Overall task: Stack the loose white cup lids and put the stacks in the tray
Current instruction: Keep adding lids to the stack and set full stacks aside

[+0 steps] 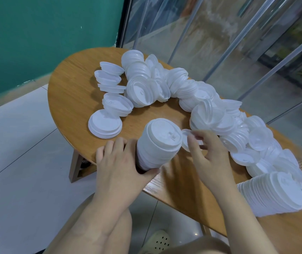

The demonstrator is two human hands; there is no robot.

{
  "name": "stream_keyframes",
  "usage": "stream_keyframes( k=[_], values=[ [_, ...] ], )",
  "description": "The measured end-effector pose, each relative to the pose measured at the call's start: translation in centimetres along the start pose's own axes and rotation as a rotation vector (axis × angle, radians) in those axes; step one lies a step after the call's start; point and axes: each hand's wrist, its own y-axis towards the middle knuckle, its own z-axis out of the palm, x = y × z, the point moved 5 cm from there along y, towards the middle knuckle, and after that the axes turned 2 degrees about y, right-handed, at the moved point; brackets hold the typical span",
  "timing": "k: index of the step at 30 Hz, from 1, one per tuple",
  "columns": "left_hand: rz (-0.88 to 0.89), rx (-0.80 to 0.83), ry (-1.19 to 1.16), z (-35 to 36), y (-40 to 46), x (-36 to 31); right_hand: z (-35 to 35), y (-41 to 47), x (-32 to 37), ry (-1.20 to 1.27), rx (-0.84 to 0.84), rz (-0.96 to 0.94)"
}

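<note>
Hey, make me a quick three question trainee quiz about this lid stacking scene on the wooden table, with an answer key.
1. True or false: the left hand grips the tall stack of lids.
2. Multiple choice: what does the right hand pinch? A) a single lid B) a cup C) a straw
3. Fill in: the loose lids lie on a ___ table.

Key: 1 true; 2 A; 3 wooden.
</note>
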Motion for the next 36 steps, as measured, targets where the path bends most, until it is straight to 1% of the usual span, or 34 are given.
stream_keyframes(
  k=[2, 4, 7, 10, 14, 17, 19, 21, 23, 25, 28, 31, 33, 36],
  values=[
    [0.005, 0.003, 0.005, 0.1, 0.0, 0.0, -0.2, 0.5, -2.4, -0.171, -0.008, -0.025],
    [0.007, 0.005, 0.008, 0.1, 0.0, 0.0, 0.1, 0.7, -4.0, -0.234, 0.026, -0.03],
    [0.008, 0.011, 0.021, 0.1, 0.0, 0.0, 1.0, 0.4, -4.9, -0.227, 0.063, -0.016],
    [0.009, 0.014, 0.017, 0.0, 0.0, 0.0, 1.6, 0.2, -5.0, -0.239, 0.022, -0.059],
    [0.003, 0.013, 0.013, 0.0, -0.1, 0.0, 1.2, 0.1, -4.4, -0.177, -0.028, -0.081],
    [0.007, 0.008, 0.006, -0.1, -0.1, 0.1, -0.3, -0.1, -3.1, -0.055, -0.091, -0.011],
    [0.006, 0.008, 0.012, 0.0, 0.0, 0.0, -1.4, 0.1, -2.6, 0.113, -0.125, 0.087],
    [0.006, 0.007, 0.023, 0.0, 0.0, 0.0, -2.0, 0.1, -2.8, 0.411, -0.117, 0.258],
    [0.009, 0.004, 0.03, 0.0, 0.0, 0.0, -1.7, -0.2, -3.2, 0.66, -0.068, 0.441],
    [0.011, 0.009, 0.029, 0.0, 0.0, 0.0, -1.1, -0.8, -3.9, 0.751, -0.023, 0.584],
    [0.015, 0.015, 0.032, 0.0, 0.1, 0.0, -0.5, -1.7, -5.0, 0.738, 0.0, 0.688],
    [0.014, 0.014, 0.03, 0.0, 0.0, 0.0, -0.3, -2.2, -5.8, 0.698, -0.026, 0.708],
    [0.016, 0.011, 0.031, 0.0, 0.0, 0.0, -0.5, -2.2, -6.1, 0.565, -0.048, 0.683],
    [0.016, 0.005, 0.031, 0.0, 0.0, 0.0, -1.1, -2.1, -5.9, 0.214, -0.094, 0.55]
  ],
)
